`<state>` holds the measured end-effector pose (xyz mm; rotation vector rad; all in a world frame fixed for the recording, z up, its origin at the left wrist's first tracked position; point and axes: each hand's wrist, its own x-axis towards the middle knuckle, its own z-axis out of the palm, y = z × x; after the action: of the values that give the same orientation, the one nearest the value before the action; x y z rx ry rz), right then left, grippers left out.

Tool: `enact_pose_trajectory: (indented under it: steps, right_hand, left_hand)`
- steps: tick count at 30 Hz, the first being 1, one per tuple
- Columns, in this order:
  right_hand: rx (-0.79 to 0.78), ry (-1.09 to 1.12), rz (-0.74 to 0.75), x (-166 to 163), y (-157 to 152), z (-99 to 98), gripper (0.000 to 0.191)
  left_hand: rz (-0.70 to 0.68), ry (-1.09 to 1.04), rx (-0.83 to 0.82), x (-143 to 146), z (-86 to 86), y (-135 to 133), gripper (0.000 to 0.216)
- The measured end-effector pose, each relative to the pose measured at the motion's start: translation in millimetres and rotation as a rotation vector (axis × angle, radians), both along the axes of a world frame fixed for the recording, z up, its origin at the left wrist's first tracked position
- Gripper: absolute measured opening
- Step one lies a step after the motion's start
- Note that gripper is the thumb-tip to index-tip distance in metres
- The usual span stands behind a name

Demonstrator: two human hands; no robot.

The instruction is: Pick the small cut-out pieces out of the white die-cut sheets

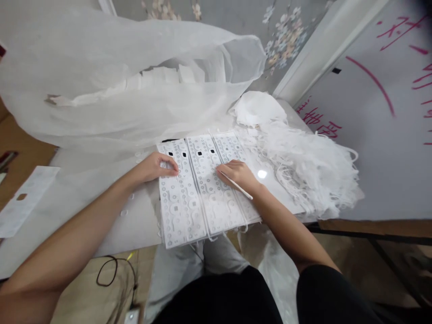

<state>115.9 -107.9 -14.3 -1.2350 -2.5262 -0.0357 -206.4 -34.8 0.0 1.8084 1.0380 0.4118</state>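
Note:
A white patterned sheet (182, 211), printed with rows of small circles and curves, lies stacked on others at the table's front edge. Cords run across it from front to back. Several dark squares show along its upper part. My left hand (158, 166) rests at the sheet's left side, thumb and fingertips pinched together; whatever they hold is too small to make out. Over the middle of the sheet is my right hand (238, 173), closed around a slim white stick (241, 186) whose end points back toward my wrist.
A big translucent white bag (101, 58) with white pieces inside fills the back left. To the right lies a heap of white fabric and cords (303, 166). A white card with a brown square (25, 202) is at far left. A whiteboard (364, 148) stands right; a black cable (116, 270) lies below.

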Motion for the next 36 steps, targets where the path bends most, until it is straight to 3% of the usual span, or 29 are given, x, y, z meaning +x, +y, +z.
enact_pose_trajectory:
  steps: [5,8,10,12,17,22,27,36]
  right_hand:
    - [0.13,0.042,-0.183,0,4,-14.2,0.027]
    - [0.167,0.191,-0.367,5,14,-18.1,0.026]
    - [0.134,0.363,-0.499,10,19,-15.7,0.024]
    - [0.025,0.557,-0.539,13,22,-9.8,0.023]
    - [-0.298,0.924,-0.356,-1,17,6.2,0.023]
    - [-0.507,0.931,-0.171,-29,14,3.2,0.018]
    - [-0.594,0.908,-0.088,-32,18,-5.7,0.02]
    - [-0.612,0.856,-0.029,-25,23,-3.0,0.008]
  left_hand:
    - [-0.059,-0.019,0.004,-1,-0.6,1,0.011]
    - [-0.086,-0.028,-0.004,-1,-1.2,1,0.009]
    - [-0.087,-0.045,-0.003,-1,-0.2,0,0.009]
    - [-0.07,-0.064,0.001,1,2.1,-2,0.011]
    - [-0.048,-0.054,0.011,3,5.9,-4,0.011]
    - [-0.077,-0.051,0.03,1,-1.0,0,0.012]
    - [-0.107,-0.006,0.042,0,-3.3,2,0.013]
    - [-0.124,0.034,-0.012,1,-0.5,2,0.011]
